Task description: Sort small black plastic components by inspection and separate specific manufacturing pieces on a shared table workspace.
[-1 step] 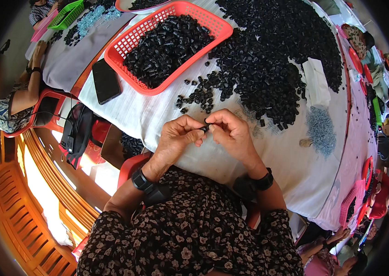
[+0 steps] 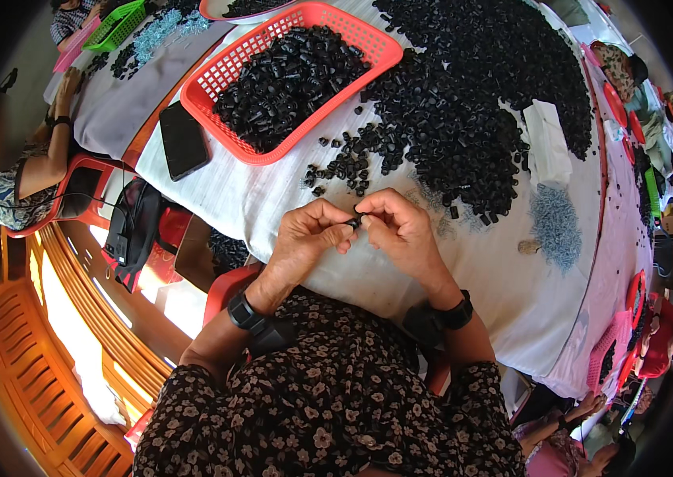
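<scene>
My left hand [image 2: 306, 240] pinches a small black plastic part [image 2: 354, 223] between thumb and fingertips, over the near side of the white-covered table. My right hand [image 2: 400, 235] meets it fingertip to fingertip, thumb and forefinger closed on the same spot. Whether the two hands grip one part or two joined pieces cannot be made out, as fingers cover most of it. Just beyond my fingers lie loose black parts [image 2: 344, 168], which run into a large heap of black parts [image 2: 463, 151]. A red basket [image 2: 288, 147] full of black pieces stands farther off to the left.
Left of the basket lies a black phone [image 2: 184, 143]. At the right are a pile of small bluish clear pieces [image 2: 556, 226] and a folded white paper [image 2: 547, 143]. An orange slatted bench [image 2: 50, 381] stands at lower left. Other people sit at the left and lower right.
</scene>
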`<control>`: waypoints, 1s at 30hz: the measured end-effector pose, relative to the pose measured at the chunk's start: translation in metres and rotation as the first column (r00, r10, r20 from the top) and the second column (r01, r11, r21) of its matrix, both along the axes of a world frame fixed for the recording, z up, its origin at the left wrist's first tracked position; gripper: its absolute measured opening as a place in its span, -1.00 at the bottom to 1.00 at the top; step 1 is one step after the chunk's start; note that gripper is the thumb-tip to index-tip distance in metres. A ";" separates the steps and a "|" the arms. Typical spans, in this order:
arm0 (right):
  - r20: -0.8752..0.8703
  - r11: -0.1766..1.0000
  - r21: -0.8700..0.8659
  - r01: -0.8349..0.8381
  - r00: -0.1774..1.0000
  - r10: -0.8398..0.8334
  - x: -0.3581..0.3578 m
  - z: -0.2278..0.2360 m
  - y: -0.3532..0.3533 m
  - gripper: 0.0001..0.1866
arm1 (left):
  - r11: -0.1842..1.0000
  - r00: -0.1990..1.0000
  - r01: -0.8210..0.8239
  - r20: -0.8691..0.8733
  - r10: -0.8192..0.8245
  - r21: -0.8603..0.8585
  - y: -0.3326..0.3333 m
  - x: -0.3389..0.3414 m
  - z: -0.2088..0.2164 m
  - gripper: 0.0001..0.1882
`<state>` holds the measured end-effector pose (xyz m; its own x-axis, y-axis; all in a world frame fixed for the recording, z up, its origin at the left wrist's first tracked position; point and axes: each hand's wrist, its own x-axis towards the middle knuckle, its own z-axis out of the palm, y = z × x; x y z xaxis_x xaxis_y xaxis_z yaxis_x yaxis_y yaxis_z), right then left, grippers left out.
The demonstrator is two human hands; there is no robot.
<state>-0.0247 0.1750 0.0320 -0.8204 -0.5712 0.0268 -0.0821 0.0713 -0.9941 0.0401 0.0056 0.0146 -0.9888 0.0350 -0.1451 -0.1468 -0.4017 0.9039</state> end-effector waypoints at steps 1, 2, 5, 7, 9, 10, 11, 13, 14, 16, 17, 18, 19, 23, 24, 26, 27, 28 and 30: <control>0.015 1.000 0.012 -0.005 1.000 0.005 0.001 0.000 0.000 -0.88 | 1.000 1.000 -0.004 -0.005 0.004 -0.027 0.000 0.000 0.000 -0.92; 0.015 1.000 0.012 -0.005 1.000 0.005 0.001 0.002 0.000 -0.88 | 1.000 1.000 -0.005 -0.005 0.005 -0.027 -0.001 0.000 0.000 -0.92; -0.062 0.999 0.042 -0.021 0.998 0.024 0.003 0.008 -0.002 -0.89 | 1.000 1.000 -0.006 -0.027 0.006 -0.027 -0.002 0.000 -0.002 -0.91; -0.306 0.990 0.134 0.040 0.952 0.003 0.006 0.009 -0.004 -0.90 | 0.999 0.999 -0.019 -0.040 0.017 -0.046 -0.001 0.000 -0.002 -0.92; -0.353 0.990 0.137 0.043 0.936 0.008 0.005 0.007 -0.006 -0.88 | 0.998 0.999 -0.022 -0.035 0.020 -0.057 -0.003 -0.001 -0.003 -0.93; -0.397 0.989 0.140 0.046 0.918 0.014 0.004 0.006 -0.007 -0.86 | 0.997 0.999 -0.026 -0.029 0.024 -0.067 -0.004 -0.003 -0.004 -0.94; -0.400 0.989 0.138 0.046 0.917 0.014 0.004 0.004 -0.008 -0.86 | 0.997 0.999 -0.026 -0.032 0.024 -0.069 -0.004 -0.005 -0.005 -0.94; -0.546 0.975 0.220 0.029 0.832 0.098 0.008 0.003 -0.008 -0.76 | 0.994 0.998 -0.057 -0.017 0.056 -0.091 -0.002 -0.005 -0.005 -0.96; -0.544 0.975 0.220 0.031 0.833 0.096 0.010 0.001 -0.008 -0.76 | 0.994 0.998 -0.055 -0.015 0.054 -0.092 0.001 -0.004 -0.004 -0.96; -0.710 0.947 0.287 0.144 0.696 0.110 0.016 -0.003 -0.012 -0.65 | 0.971 0.991 -0.135 -0.021 0.133 -0.196 0.008 -0.003 -0.001 -0.94; -0.743 0.949 0.262 0.178 0.664 0.081 0.016 -0.002 -0.016 -0.60 | 0.972 0.991 -0.131 -0.020 0.130 -0.197 0.010 -0.004 0.000 -0.94; -0.743 0.948 0.263 0.180 0.665 0.080 0.017 0.000 -0.018 -0.60 | 0.961 0.986 -0.164 -0.045 0.158 -0.222 0.013 -0.005 0.000 -0.94; -0.742 0.939 0.284 0.197 0.665 0.085 0.018 0.003 -0.020 -0.58 | 0.949 0.980 -0.197 -0.070 0.185 -0.246 0.014 -0.006 0.000 -0.93; -0.739 0.927 0.292 0.234 0.671 0.063 0.019 -0.008 -0.021 -0.59 | 0.936 0.982 -0.189 -0.068 0.176 -0.297 0.020 -0.006 -0.010 -0.93; -0.738 0.924 0.294 0.244 0.672 0.058 0.019 -0.012 -0.021 -0.59 | 0.926 0.978 -0.211 -0.072 0.198 -0.314 0.022 -0.007 -0.012 -0.92; -0.739 0.927 0.269 0.263 0.673 0.024 0.018 -0.017 -0.022 -0.63 | 0.918 0.975 -0.222 -0.075 0.209 -0.328 0.026 -0.009 -0.013 -0.92; -0.731 0.931 0.248 0.269 0.683 -0.003 0.018 -0.016 -0.022 -0.67 | 0.908 0.969 -0.246 -0.076 0.234 -0.339 0.028 -0.009 -0.012 -0.91; -0.730 0.929 0.248 0.276 0.684 -0.009 0.018 -0.017 -0.022 -0.67 | 0.897 0.963 -0.270 -0.077 0.259 -0.350 0.030 -0.009 -0.012 -0.89; -0.718 0.931 0.255 0.260 0.696 0.003 0.016 -0.020 -0.020 -0.70 | 0.893 0.957 -0.290 -0.099 0.272 -0.344 0.035 -0.010 -0.019 -0.88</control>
<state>-0.0089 0.1552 0.0120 -0.7016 -0.5438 0.4604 -0.7038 0.4284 -0.5666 0.0296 0.0406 -0.0043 -0.9557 -0.2901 -0.0497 -0.0291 -0.0749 0.9968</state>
